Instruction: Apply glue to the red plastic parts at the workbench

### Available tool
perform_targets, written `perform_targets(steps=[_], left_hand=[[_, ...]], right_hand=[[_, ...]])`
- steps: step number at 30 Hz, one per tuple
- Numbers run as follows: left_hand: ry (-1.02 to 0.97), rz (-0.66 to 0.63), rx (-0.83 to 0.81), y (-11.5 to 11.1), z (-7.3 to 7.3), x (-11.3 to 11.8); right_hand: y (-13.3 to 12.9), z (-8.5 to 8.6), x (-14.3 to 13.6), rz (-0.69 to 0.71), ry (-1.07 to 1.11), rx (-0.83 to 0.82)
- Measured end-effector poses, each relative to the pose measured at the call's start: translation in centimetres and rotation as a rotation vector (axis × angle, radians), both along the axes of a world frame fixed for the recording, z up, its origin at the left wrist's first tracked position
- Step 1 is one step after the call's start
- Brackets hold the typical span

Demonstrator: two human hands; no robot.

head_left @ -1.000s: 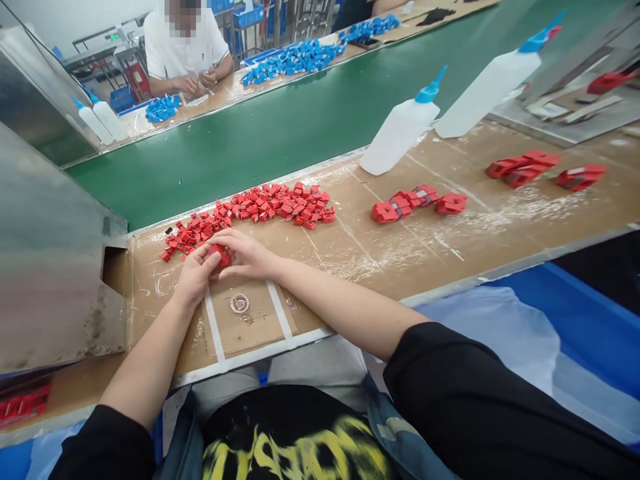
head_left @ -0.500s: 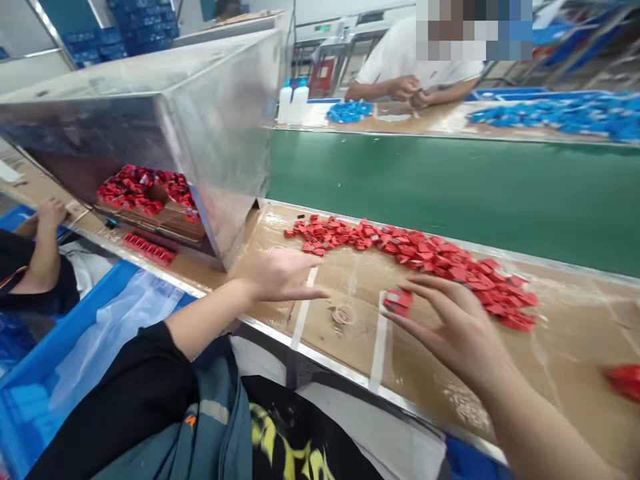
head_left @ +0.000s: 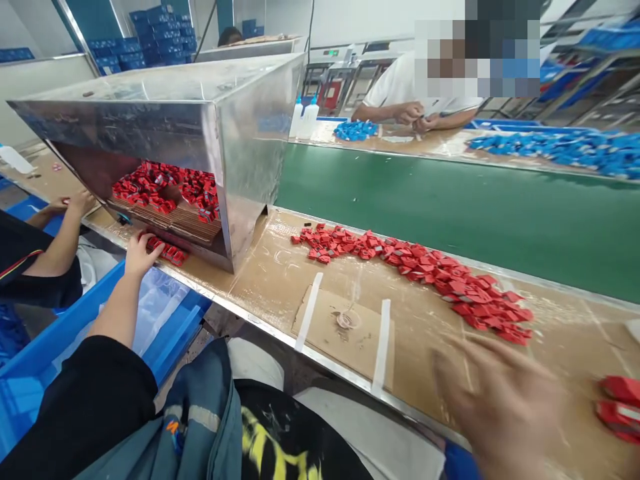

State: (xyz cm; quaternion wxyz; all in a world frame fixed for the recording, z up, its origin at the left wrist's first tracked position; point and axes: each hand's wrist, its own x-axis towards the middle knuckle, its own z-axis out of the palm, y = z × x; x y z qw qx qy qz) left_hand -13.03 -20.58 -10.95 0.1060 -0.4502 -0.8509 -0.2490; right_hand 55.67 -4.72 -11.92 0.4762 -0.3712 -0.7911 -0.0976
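Observation:
My left hand [head_left: 141,255] is at the row of red toy car pieces [head_left: 173,253] in front of the metal box, with thumb and fingers closed around the piece at the row's near end. My right hand [head_left: 503,400] is blurred over the right part of the bench, fingers spread, and no piece shows in it. Beyond it lies a long heap of small red plastic parts [head_left: 420,263]. Two larger red pieces [head_left: 620,408] rest at the right edge. A clear round ring [head_left: 346,320] sits on a cardboard sheet [head_left: 325,333] held down by white tape strips.
An open-fronted metal box [head_left: 250,153] holds a heap of red pieces [head_left: 160,183]. Behind the bench runs a green belt [head_left: 425,193]. A person in white [head_left: 395,87] works across it near blue parts [head_left: 565,150]. Another person's arm [head_left: 65,223] and a blue bin [head_left: 185,327] are at left.
My left hand has moved left from over the bench to the red row. My right hand has moved right and nearer, and the red piece it held no longer shows. The view has shifted slightly.

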Motion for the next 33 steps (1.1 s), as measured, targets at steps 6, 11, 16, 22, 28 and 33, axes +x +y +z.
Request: perform_targets(steps=[6,11,16,22,28,33], left_hand=[[0.147,0.051,-0.045,1.8,-2.0,12.3],[0.2,-0.144,-0.106,1.9,-2.1,23.6],[0.344,-0.338,-0.247,1.5,-0.3,25.8],[0.411,-0.603,-0.419,4.3,1.3,23.8],[0.433,-0.63,-0.504,6.4,1.5,24.2],[0.044,-0.68,-0.306,5.9,1.3,23.3]], right_hand=[[-6.4,-0.3,-17.6,0.594,-0.246,-0.184],[-5.7,-1.2,-25.0,0.496,-0.438,-0.308],[-3.5,-2.4,-23.5,0.393,-0.507,-0.359],[-2.8,-2.4,-23.2,0.403,-0.459,-0.327],[-2.0,-2.1,-23.4,0.405,-0.489,-0.3],[-0.5,-2.3,-24.6,0.335,-0.515,-0.278]])
